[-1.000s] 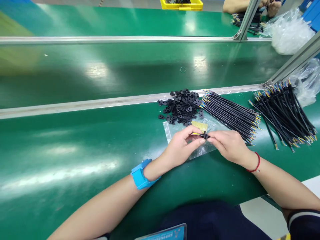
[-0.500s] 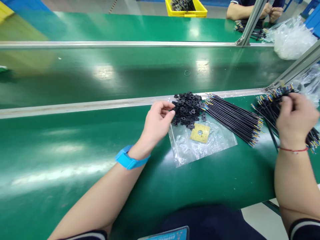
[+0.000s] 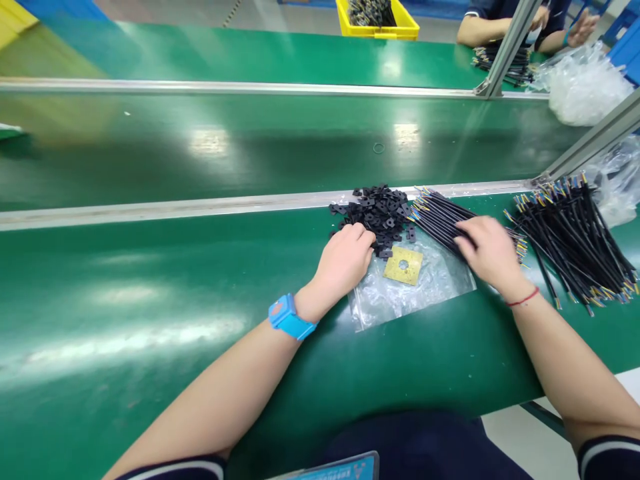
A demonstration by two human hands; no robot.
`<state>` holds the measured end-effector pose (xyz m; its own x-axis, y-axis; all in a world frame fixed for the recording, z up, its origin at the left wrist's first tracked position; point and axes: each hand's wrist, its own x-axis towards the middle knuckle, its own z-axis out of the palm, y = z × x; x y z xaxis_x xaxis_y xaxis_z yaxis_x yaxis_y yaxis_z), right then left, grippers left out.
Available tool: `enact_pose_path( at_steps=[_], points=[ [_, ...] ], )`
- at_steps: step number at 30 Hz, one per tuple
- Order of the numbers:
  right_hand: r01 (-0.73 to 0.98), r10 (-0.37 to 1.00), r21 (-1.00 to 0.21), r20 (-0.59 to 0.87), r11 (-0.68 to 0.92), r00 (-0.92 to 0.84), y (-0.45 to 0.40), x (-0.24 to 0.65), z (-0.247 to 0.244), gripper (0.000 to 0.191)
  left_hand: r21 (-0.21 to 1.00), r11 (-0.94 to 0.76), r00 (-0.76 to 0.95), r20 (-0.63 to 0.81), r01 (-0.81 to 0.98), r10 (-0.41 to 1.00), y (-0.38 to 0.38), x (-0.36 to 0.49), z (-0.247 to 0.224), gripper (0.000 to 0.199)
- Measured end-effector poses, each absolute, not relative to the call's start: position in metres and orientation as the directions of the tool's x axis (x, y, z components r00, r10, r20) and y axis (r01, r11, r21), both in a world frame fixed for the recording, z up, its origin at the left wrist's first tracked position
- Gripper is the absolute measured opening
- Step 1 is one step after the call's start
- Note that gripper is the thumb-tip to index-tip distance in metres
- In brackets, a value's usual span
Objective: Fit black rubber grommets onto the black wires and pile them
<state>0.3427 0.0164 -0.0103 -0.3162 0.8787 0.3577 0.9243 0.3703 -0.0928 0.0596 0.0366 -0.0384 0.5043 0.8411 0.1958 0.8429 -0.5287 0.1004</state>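
My left hand [image 3: 349,260] is closed at the near left edge of a pile of small black plastic pieces with holes [image 3: 380,210]. Its fingertips are curled down among the pieces, so what they hold is hidden. Over the middle bundle of black cables [image 3: 440,213], my right hand [image 3: 490,252] has thumb and fingers bent around a cable. Coloured wire ends show at both ends of these cables. Between the hands, a yellow square plate with a round hole [image 3: 403,266] lies on a clear plastic bag [image 3: 415,300].
A second, fanned-out heap of black cables [image 3: 575,240] lies at the right. Behind it are a metal post [image 3: 595,137] and clear plastic bags [image 3: 620,180]. A metal rail [image 3: 225,207] crosses the green table. Across it, a co-worker's hands [image 3: 583,28] are near more cables.
My right hand has come left from the right heap to the middle bundle. My left hand has shifted right and turned down into the black pieces. The co-worker's hands have moved apart.
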Motion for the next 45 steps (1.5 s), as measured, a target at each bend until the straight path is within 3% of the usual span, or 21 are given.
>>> enact_pose_path(
  at_steps=[3,7,11,13,15,20,24,29,33,35,37,39,40,45],
  points=[
    [0.941,0.919,0.001,0.212,0.339,-0.331,0.016,0.319,-0.027,0.024,0.104,-0.551,0.523,0.214,0.828,0.825,0.038,0.058,-0.039,0.016],
    [0.971,0.946,0.05,0.22,0.232,-0.237,0.012,0.319,-0.03,0.017,0.063,-0.573,0.546,0.23,0.817,0.805,0.039,0.059,-0.04,0.016],
    [0.978,0.954,-0.063,0.24,0.201,-0.18,0.009,0.328,-0.021,0.011,-0.006,-0.574,0.559,0.237,0.819,0.794,0.038,0.062,-0.04,0.019],
    [0.963,0.955,-0.162,0.242,0.215,-0.172,0.009,0.329,-0.018,0.02,-0.024,-0.581,0.569,0.231,0.814,0.789,0.038,0.062,-0.04,0.02],
    [0.951,0.947,-0.174,0.244,0.257,-0.211,0.009,0.328,-0.017,0.03,-0.034,-0.596,0.588,0.22,0.802,0.778,0.037,0.062,-0.039,0.023],
    [0.957,0.936,0.064,0.2,0.284,-0.291,0.014,0.323,-0.024,0.022,-0.008,-0.611,0.599,0.201,0.792,0.775,0.037,0.061,-0.038,0.025],
    [0.953,0.933,0.142,0.209,0.268,-0.293,0.015,0.326,-0.026,0.026,0.006,-0.592,0.573,0.248,0.806,0.781,0.036,0.06,-0.039,0.024],
    [0.956,0.938,0.144,0.203,0.255,-0.281,0.014,0.322,-0.023,0.022,0.145,-0.571,0.487,0.382,0.808,0.786,0.033,0.061,-0.038,0.025],
    [0.965,0.94,0.117,0.226,0.235,-0.257,0.016,0.321,-0.023,0.021,0.25,-0.608,0.487,0.408,0.754,0.772,0.03,0.064,-0.039,0.024],
    [0.97,0.932,0.009,0.273,0.244,-0.238,0.014,0.322,-0.022,0.019,0.313,-0.618,0.47,0.435,0.722,0.768,0.03,0.065,-0.041,0.024],
    [0.943,0.934,-0.191,0.288,0.274,-0.213,0.008,0.321,-0.02,0.017,0.408,-0.609,0.42,0.463,0.68,0.78,0.03,0.065,-0.042,0.023],
    [0.882,0.937,-0.343,0.244,0.325,-0.25,-0.001,0.317,-0.017,0.029,0.515,-0.58,0.357,0.471,0.631,0.807,0.03,0.064,-0.04,0.022],
    [0.863,0.93,-0.354,0.209,0.36,-0.302,-0.005,0.314,-0.015,0.034,0.565,-0.559,0.322,0.468,0.607,0.823,0.03,0.063,-0.039,0.021],
    [0.863,0.863,-0.018,0.011,0.506,-0.506,-0.019,0.298,-0.007,0.035,0.721,-0.481,0.213,0.436,0.498,0.874,0.027,0.064,-0.032,0.017]
  ],
)
